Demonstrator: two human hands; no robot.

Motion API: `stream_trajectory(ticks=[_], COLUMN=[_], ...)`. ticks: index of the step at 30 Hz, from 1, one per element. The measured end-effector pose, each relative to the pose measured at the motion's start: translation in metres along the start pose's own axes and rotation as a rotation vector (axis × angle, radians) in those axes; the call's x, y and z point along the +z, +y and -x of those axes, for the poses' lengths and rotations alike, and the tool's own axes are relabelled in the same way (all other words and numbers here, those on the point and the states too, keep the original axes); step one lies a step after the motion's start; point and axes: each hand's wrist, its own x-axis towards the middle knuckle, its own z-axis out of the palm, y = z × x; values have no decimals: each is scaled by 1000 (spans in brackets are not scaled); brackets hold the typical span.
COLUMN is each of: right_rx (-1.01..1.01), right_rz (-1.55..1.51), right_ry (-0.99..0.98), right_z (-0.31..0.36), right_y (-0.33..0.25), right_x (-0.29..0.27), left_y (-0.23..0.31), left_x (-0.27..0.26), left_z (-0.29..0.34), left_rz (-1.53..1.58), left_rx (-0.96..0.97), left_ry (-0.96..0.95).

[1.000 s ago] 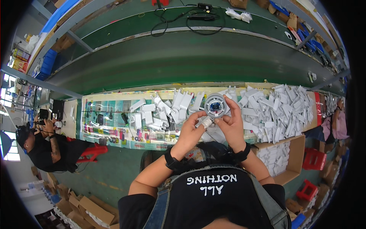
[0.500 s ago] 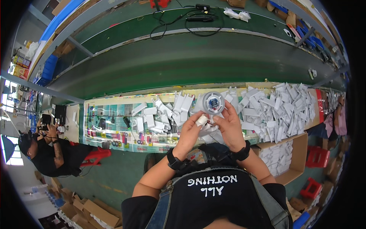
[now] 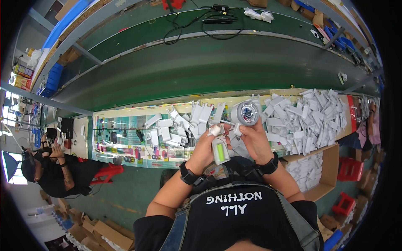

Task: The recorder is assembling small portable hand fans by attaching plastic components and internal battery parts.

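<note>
My left hand is closed around a white plastic housing, whose lower part lies open and shows a bright green cylindrical battery. In my right hand is a round grey-white lamp head with a dark circuit board in its middle. The right thumb presses a small white piece below the lamp head. A narrow gap separates the two hands, and whether a wire joins the two parts I cannot make out. Loose white plastic covers lie just beyond my hands.
A big heap of white plastic pieces covers the table's right side. Below it stands a cardboard box holding more. Behind the table runs a green conveyor belt. A co-worker sits at the left, near a red stool.
My hands have drawn apart, and the lamp head has shifted right and tilted. The housing with the green battery now shows below my left fingers. The co-worker at the left has leaned back.
</note>
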Motion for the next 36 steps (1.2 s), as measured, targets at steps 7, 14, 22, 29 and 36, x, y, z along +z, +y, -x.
stream_trajectory(ticks=[7, 14, 22, 29, 36], right_rx=[219, 213, -170, 15, 356], right_rz=[-63, -138, 591, 431, 161], right_ry=[-54, -173, -292, -335, -409], right_z=[1, 3, 6, 13, 19], right_y=[4, 0, 13, -3, 0], right_x=[-17, -16, -37, -52, -54], left_y=[12, 21, 25, 26, 20], left_x=[7, 21, 27, 26, 39], left_z=[10, 13, 15, 17, 20], left_rz=[13, 62, 125, -147, -1211], left_rx=[-55, -93, -93, -47, 589], left_ry=[-45, -131, -152, -126, 22])
